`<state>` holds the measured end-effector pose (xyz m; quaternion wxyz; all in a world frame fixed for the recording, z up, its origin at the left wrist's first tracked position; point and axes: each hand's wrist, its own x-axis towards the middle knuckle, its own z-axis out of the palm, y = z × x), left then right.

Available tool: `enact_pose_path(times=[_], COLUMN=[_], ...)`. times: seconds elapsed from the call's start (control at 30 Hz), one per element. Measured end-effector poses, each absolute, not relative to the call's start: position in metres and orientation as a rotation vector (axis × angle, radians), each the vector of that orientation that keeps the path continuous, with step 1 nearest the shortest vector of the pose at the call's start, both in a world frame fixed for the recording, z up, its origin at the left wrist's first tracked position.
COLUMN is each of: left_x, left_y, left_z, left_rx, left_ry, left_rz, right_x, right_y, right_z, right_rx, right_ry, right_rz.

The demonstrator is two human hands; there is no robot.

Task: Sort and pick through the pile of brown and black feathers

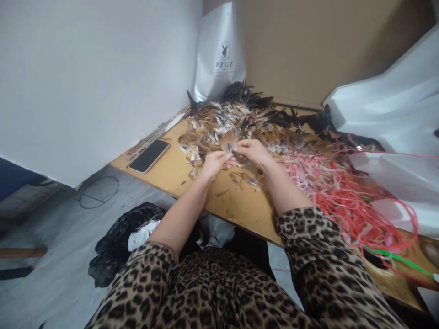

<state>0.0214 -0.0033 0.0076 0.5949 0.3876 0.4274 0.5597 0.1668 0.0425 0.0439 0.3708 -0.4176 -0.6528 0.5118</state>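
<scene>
Over the near side of the heap, a small brown-and-grey feather (228, 140) stands up between my two hands, its fluffy end pointing away from me. My left hand (216, 163) pinches it low down with thumb and fingers. From the right, my right hand (254, 151) closes its fingertips on the feather's side. Whether more than one feather is in the pinch I cannot tell. Beyond the hands spreads a pile of brown, white and black feathers (209, 119) on the wooden table (240, 205). Loose bits of feather lie beneath my wrists.
A phone (150, 156) lies at the table's left edge. Red and pink strings (329, 183) tangle at the right, with a green strip (399, 257). A silvery bag (219, 50) stands behind; white bags (394, 100) rise at the right. A black plastic bag (120, 242) sits on the floor.
</scene>
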Motion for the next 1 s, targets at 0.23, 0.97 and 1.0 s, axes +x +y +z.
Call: enact_pose_path(times=[0.23,0.97,1.0], left_x=[0.019,0.017,0.017], left_y=[-0.002,-0.001,-0.002], left_z=[0.010,0.008,0.009], left_rx=[0.805,0.696,0.707], left_ry=[1.028,0.947,0.946], left_rz=[1.386,1.420,1.404], right_x=[0.188,0.171,0.169], right_y=[0.059,0.048,0.047], right_z=[0.035,0.043,0.043], right_rx=[-1.370,-1.065,-1.052], right_ry=[-1.850,-1.397,-1.389], right_rz=[0.787,1.508,1.526])
